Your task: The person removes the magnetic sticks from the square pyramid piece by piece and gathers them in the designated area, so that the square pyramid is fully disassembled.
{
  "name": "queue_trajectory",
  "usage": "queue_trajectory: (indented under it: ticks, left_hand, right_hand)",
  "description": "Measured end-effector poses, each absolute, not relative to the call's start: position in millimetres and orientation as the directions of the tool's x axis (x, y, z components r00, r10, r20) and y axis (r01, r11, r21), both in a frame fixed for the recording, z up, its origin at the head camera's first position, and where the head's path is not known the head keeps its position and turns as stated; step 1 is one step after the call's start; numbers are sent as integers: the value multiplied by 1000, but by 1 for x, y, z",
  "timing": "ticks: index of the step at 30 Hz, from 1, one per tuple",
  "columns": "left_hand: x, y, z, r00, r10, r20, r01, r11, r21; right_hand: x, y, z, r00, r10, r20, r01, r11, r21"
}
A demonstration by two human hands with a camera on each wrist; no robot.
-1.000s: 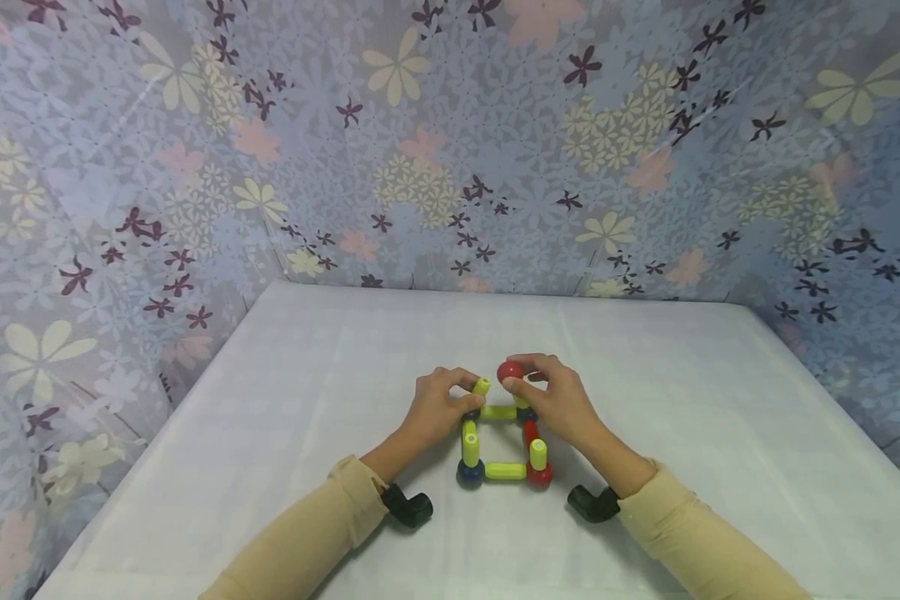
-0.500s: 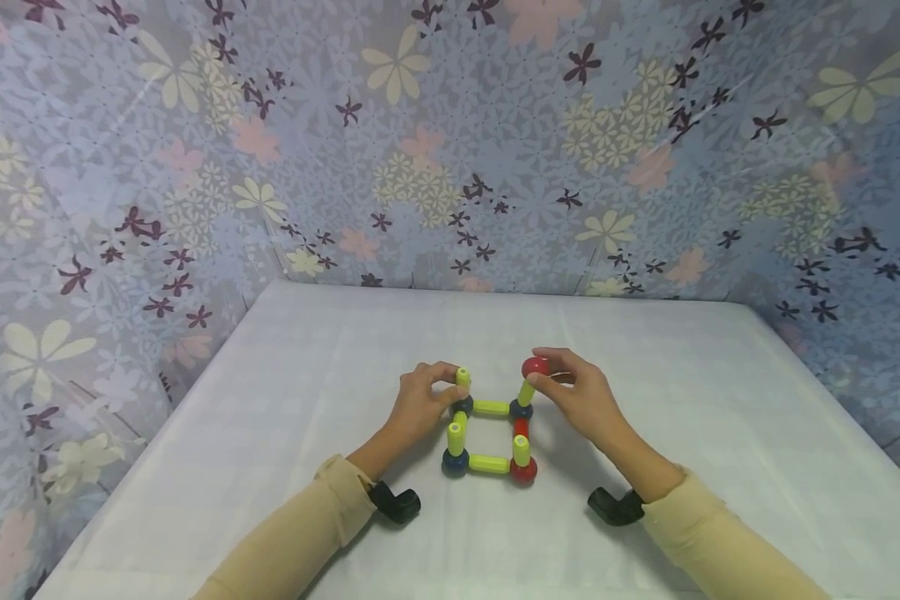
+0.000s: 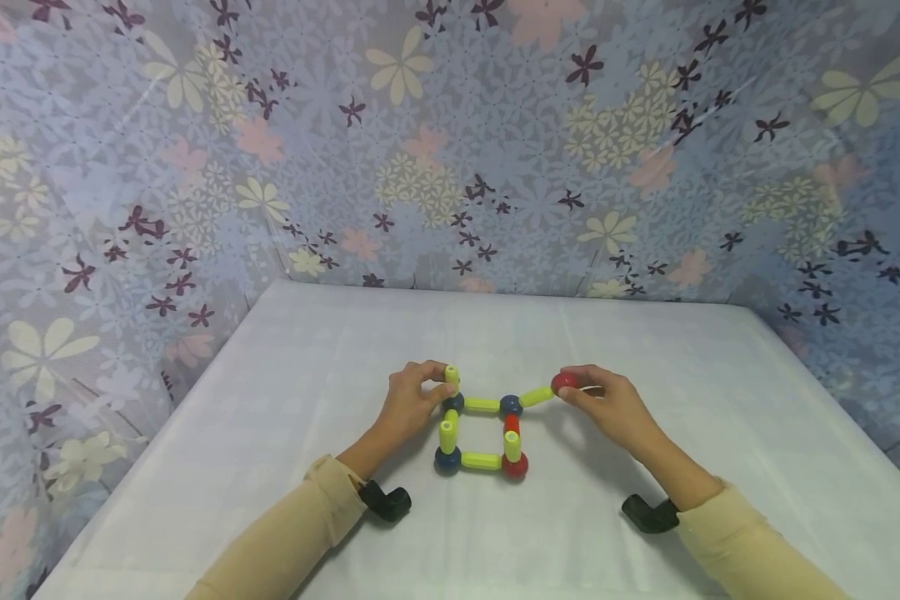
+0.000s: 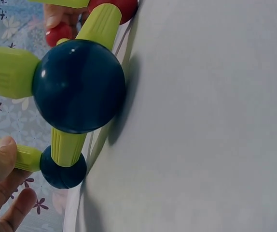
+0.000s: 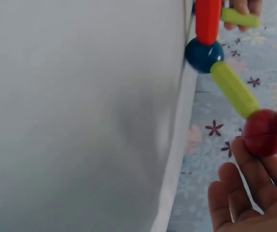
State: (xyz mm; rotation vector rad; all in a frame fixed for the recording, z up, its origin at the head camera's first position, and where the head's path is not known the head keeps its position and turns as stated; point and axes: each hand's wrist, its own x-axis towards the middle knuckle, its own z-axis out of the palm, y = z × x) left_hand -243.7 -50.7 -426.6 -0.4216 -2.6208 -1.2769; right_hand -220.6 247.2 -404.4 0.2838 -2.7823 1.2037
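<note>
A square frame of magnetic rods and balls stands on the table. My left hand [image 3: 412,400] pinches the upright yellow-green rod [image 3: 452,380] on the far-left blue ball [image 4: 63,169]. Between thumb and fingers, my right hand [image 3: 611,408] holds a red ball [image 5: 263,133]. That ball is joined to a yellow-green rod [image 5: 235,89], which slants outward from the far-right blue ball [image 3: 511,406]. Upright rods top the near-left blue ball [image 3: 447,460] and the near-right red ball [image 3: 515,465]. A red rod [image 5: 208,21] forms the frame's right side; yellow-green rods form the others.
The frame rests on a white-covered table [image 3: 330,350]. Behind and beside the table hangs a floral curtain [image 3: 450,167]. Black camera mounts [image 3: 386,502] stick out from both wrists.
My right hand has moved right with the red ball, and its rod has gone from near upright to leaning outward. The frame and my left hand have shifted left.
</note>
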Motion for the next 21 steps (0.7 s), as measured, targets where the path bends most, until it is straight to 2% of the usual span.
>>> queue_trajectory:
  ticks: [13,21]
  left_hand:
    - [-247,-62,-427,-942,150,300,328,594,734]
    - [-249,-67,-426,-952,136,275,301,590,749]
  right_hand:
    - [-240,255,-414,-969,-245,-2,-193,766,-614]
    - [-246,249,-419,-953,-301,32,-265,777,-571]
